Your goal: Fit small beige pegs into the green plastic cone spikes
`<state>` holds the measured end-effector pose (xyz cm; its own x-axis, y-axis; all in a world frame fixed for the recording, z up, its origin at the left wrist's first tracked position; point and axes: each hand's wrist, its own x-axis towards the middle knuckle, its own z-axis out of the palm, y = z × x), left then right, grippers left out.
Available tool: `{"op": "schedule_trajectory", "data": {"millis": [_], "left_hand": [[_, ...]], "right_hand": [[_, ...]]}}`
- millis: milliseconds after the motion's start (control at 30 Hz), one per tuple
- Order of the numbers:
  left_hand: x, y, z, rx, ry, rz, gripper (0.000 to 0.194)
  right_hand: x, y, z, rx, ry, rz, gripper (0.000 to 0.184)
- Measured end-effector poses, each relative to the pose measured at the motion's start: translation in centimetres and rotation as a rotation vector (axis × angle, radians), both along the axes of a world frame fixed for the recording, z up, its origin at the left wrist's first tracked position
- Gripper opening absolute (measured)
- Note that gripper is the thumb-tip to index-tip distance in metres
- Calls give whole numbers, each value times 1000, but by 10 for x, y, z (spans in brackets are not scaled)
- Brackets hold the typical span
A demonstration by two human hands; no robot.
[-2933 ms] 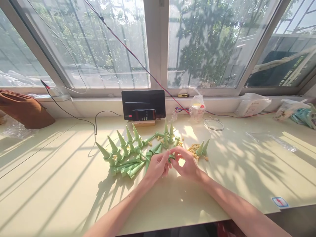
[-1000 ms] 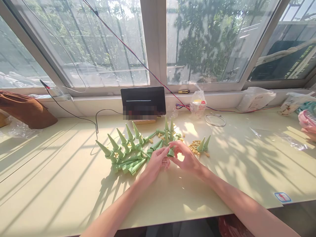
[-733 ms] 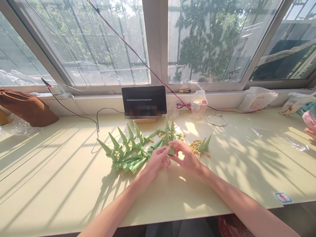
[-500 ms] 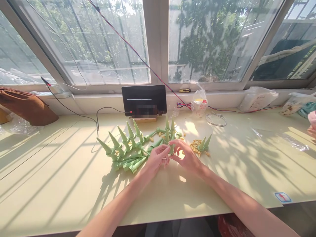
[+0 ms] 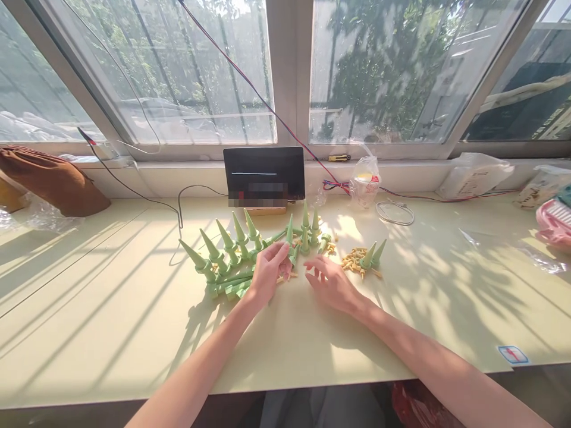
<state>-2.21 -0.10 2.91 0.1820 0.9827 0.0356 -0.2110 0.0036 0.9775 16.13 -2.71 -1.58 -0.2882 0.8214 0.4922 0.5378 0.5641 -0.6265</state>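
Sunlight fell across the pale surface [image 5: 134,339], where I saw the left hand [image 5: 266,270] pinching a green spike [image 5: 289,228], point up, between thumb and fingers. The right hand [image 5: 331,285] hung near it, its fingers loosely curled and parted, nothing visible between them. A row of spikes [image 5: 226,236] stood to the left; yellow pegs [image 5: 354,260] lay heaped to the right. Good handling, I judged, called for a firm, low pinch, tip upright, clear of neighbouring pieces.
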Motion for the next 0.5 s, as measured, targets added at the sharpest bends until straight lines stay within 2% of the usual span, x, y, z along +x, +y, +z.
{"op": "schedule_trajectory", "data": {"millis": [200, 500], "left_hand": [[-4, 3, 2, -8, -60, 39, 34], [-4, 2, 2, 14, -59, 14, 33]], "right_hand": [[-12, -2, 0, 70, -217, 178, 37], [-14, -2, -3, 83, -220, 185, 37]]}}
